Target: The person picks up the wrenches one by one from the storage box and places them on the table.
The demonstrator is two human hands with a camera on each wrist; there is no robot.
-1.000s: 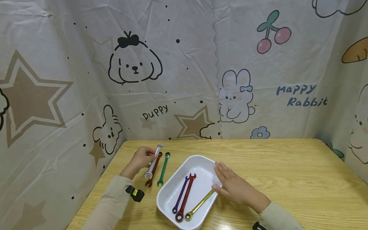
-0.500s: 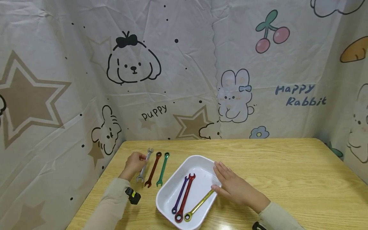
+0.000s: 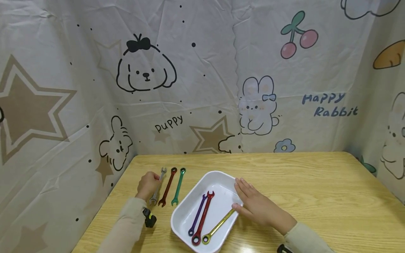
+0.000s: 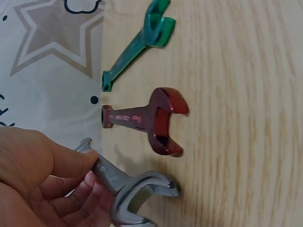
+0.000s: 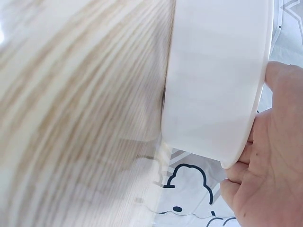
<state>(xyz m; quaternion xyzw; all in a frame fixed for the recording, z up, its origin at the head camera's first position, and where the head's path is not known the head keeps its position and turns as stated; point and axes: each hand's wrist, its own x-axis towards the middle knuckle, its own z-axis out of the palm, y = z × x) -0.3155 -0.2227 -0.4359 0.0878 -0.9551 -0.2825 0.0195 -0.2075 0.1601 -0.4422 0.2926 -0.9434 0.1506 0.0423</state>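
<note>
My left hand (image 3: 148, 185) pinches the shank of a silver wrench (image 4: 113, 178) between thumb and fingers, low over the table at the left. To its right, side by side, lie a dark red wrench (image 3: 167, 187) and a green wrench (image 3: 178, 187). My right hand (image 3: 261, 205) rests on the right rim of a white plastic tub (image 3: 223, 196), its fingers extended. Inside the tub are a purple wrench (image 3: 197, 215), a red wrench (image 3: 203, 217) and a yellow wrench (image 3: 219, 225). Whether the silver wrench fully touches the wood cannot be told.
The wooden table (image 3: 303, 186) extends right of the tub. Behind and on the left hangs a cartoon-printed cloth (image 3: 202, 77) that meets the table's back edge. A wrist camera (image 3: 149, 218) sits on my left sleeve.
My left hand has carried the silver wrench left and down, from over the dark red wrench to a spot left of it, uncovering the dark red one. My right hand stays on the rim.
</note>
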